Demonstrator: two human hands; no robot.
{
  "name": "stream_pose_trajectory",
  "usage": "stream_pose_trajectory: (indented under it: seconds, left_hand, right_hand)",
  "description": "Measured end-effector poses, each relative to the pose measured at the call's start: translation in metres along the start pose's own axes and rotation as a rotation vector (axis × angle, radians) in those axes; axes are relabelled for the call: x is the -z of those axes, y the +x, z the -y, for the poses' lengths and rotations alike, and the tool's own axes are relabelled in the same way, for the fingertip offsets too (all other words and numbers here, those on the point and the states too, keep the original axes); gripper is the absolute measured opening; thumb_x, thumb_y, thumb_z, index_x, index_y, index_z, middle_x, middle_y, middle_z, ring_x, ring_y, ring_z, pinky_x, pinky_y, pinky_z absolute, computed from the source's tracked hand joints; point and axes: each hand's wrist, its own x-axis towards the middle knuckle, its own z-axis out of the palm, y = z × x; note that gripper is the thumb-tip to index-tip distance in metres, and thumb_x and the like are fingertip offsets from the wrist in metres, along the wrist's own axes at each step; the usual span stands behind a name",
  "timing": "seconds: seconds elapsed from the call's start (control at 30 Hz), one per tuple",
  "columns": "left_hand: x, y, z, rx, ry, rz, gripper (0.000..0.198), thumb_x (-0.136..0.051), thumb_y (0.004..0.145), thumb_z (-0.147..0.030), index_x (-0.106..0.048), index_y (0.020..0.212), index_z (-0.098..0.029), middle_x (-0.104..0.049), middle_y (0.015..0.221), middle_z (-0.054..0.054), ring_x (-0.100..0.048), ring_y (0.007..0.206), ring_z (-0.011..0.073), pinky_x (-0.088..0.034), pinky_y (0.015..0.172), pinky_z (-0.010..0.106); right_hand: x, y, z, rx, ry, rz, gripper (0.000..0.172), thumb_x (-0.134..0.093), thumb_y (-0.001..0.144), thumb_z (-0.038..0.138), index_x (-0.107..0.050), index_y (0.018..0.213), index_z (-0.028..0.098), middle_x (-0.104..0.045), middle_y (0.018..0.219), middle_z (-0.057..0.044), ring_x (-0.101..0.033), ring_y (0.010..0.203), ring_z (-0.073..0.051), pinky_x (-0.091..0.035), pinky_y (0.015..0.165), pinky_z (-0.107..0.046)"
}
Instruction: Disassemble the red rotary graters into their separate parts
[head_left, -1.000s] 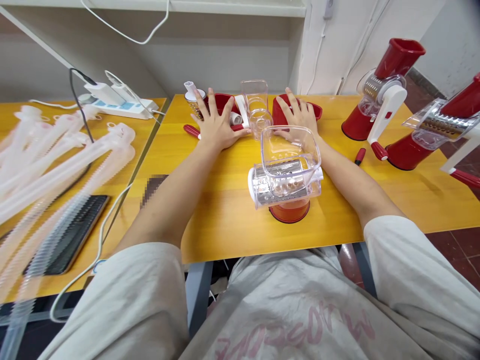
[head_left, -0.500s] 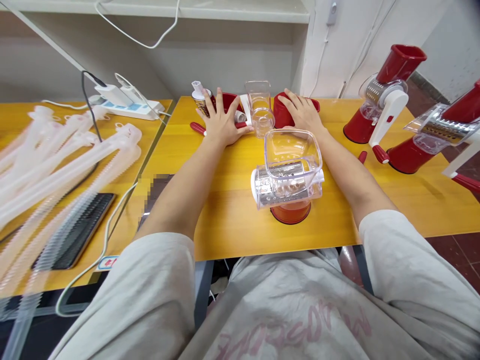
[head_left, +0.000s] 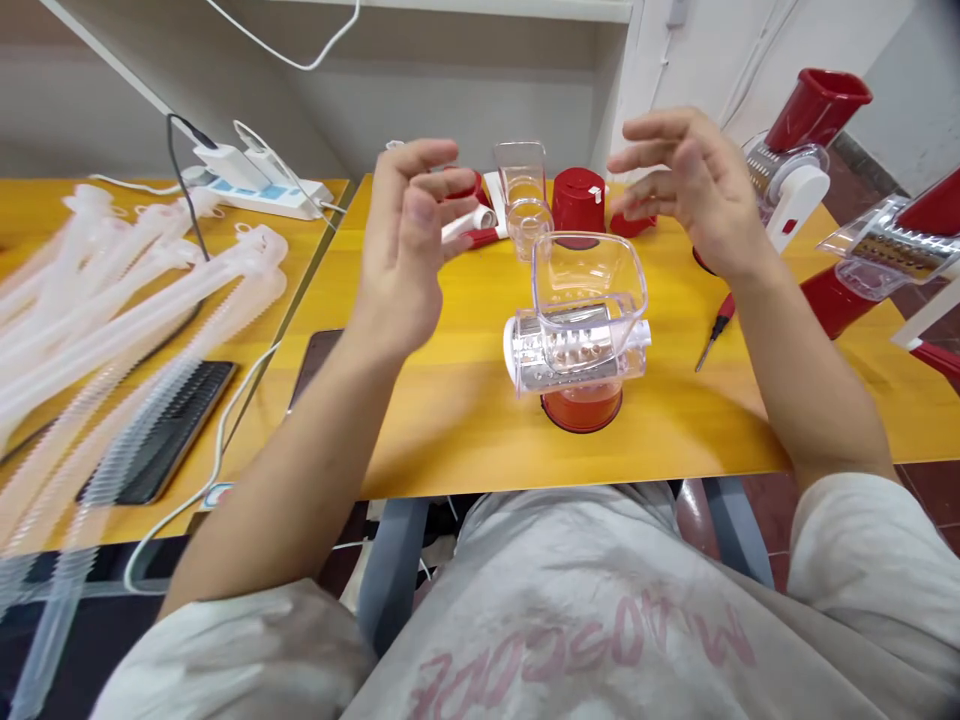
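Grater (head_left: 574, 350) stands on counter (head_left: 457, 430). Left hand (head_left: 405, 250) raised left of grater, right hand (head_left: 701, 195) raised right of it; fingers of both parted, loosely curled, holding nothing. Red cup (head_left: 578, 203) behind grater; screwdriver (head_left: 718, 326) to its right.

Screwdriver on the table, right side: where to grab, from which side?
I'd pinch the screwdriver across its red-and-black handle, coming from above with the right hand. It appears to lie flat, and the handle is thicker than the thin metal shaft, which points toward the person's edge of the table.
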Motion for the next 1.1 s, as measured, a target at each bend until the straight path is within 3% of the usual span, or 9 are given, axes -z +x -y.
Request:
stream_pose_trajectory:
  seconds: [0.13,0.23,0.37,0.53,0.7,0.8,0.9,0.97,1.1]
  left_hand:
    - [-0.017,-0.050,0.009,-0.075,-0.022,0.121,0.102,-0.092,0.068,-0.101,-0.070,0.140,-0.031,-0.071,0.152,0.011,-0.071,0.143,0.0381,-0.066,0.107,0.042]
    - [-0.016,-0.059,0.043,-0.199,-0.096,0.218,0.103,-0.098,0.063,-0.098,-0.070,0.141,-0.038,-0.070,0.148,0.009,-0.075,0.124,0.0307,-0.066,0.098,0.040]
    - [-0.010,-0.058,0.068,-0.468,-0.001,0.117,0.088,-0.095,0.064,-0.101,-0.077,0.111,-0.030,-0.066,0.108,0.006,-0.065,0.094,0.0226,-0.058,0.082,0.036]
    - [-0.012,-0.068,0.057,-0.516,0.136,0.246,0.063,-0.097,0.084,-0.083,-0.080,0.079,-0.023,-0.063,0.080,0.004,-0.058,0.072,0.0179,-0.052,0.070,0.036]
    - [-0.015,-0.072,0.044,-0.438,0.002,0.306,0.054,-0.104,0.088,-0.057,-0.074,0.061,-0.020,-0.069,0.075,0.005,-0.063,0.066,0.0155,-0.053,0.063,0.030]
    - [-0.013,-0.063,0.047,-0.296,-0.122,0.114,0.068,-0.106,0.083,-0.063,-0.064,0.054,-0.018,-0.064,0.070,0.004,-0.058,0.061,0.0124,-0.050,0.059,0.026]
    - [-0.006,-0.044,0.059,-0.047,-0.260,-0.273,0.066,-0.101,0.087,-0.070,-0.065,0.064,-0.019,-0.064,0.072,0.002,-0.060,0.062,0.0123,-0.054,0.059,0.023]
    - [0.003,-0.030,0.070,0.142,-0.312,-0.462,0.053,-0.090,0.101,-0.064,-0.068,0.079,-0.021,-0.073,0.082,0.002,-0.073,0.077,0.0158,-0.063,0.071,0.024]
    - [0.028,-0.012,0.085,0.352,-0.313,-0.604,0.028,-0.065,0.121,-0.041,-0.067,0.097,-0.025,-0.086,0.113,0.004,-0.083,0.123,0.0192,-0.070,0.102,0.032]
  right_hand:
    - [-0.011,-0.053,0.036,-0.004,0.048,0.170,0.089,-0.081,0.093,0.088,-0.071,0.155,0.025,-0.078,0.140,-0.008,-0.082,0.117,-0.017,-0.071,0.105,-0.028]
    - [-0.025,-0.082,0.023,-0.014,0.077,0.238,0.095,-0.090,0.086,0.084,-0.070,0.160,0.028,-0.076,0.142,-0.007,-0.080,0.122,-0.017,-0.069,0.109,-0.027]
    - [-0.043,-0.103,-0.013,-0.021,0.125,0.205,0.114,-0.096,0.074,0.088,-0.063,0.167,0.030,-0.072,0.149,-0.009,-0.076,0.129,-0.020,-0.067,0.112,-0.028]
    - [-0.065,-0.112,-0.027,0.037,0.198,0.179,0.126,-0.101,0.067,0.086,-0.057,0.170,0.029,-0.067,0.158,-0.011,-0.072,0.144,-0.024,-0.063,0.128,-0.035]
    - [-0.075,-0.119,-0.028,0.053,0.087,0.091,0.122,-0.106,0.066,0.074,-0.057,0.166,0.026,-0.072,0.149,-0.012,-0.077,0.133,-0.025,-0.067,0.120,-0.038]
    - [-0.068,-0.122,-0.038,0.082,0.070,0.046,0.119,-0.105,0.069,0.073,-0.055,0.166,0.026,-0.075,0.145,-0.013,-0.080,0.129,-0.028,-0.069,0.118,-0.041]
    - [-0.055,-0.121,-0.052,0.151,-0.003,-0.054,0.117,-0.099,0.073,0.079,-0.052,0.167,0.029,-0.073,0.147,-0.013,-0.083,0.124,-0.028,-0.071,0.113,-0.045]
    - [-0.049,-0.119,-0.058,0.191,-0.055,-0.132,0.113,-0.095,0.076,0.082,-0.051,0.167,0.032,-0.072,0.148,-0.011,-0.082,0.126,-0.028,-0.072,0.111,-0.047]
    - [-0.048,-0.116,-0.060,0.117,-0.068,-0.200,0.109,-0.091,0.078,0.086,-0.049,0.166,0.039,-0.070,0.148,-0.009,-0.079,0.136,-0.031,-0.071,0.116,-0.051]
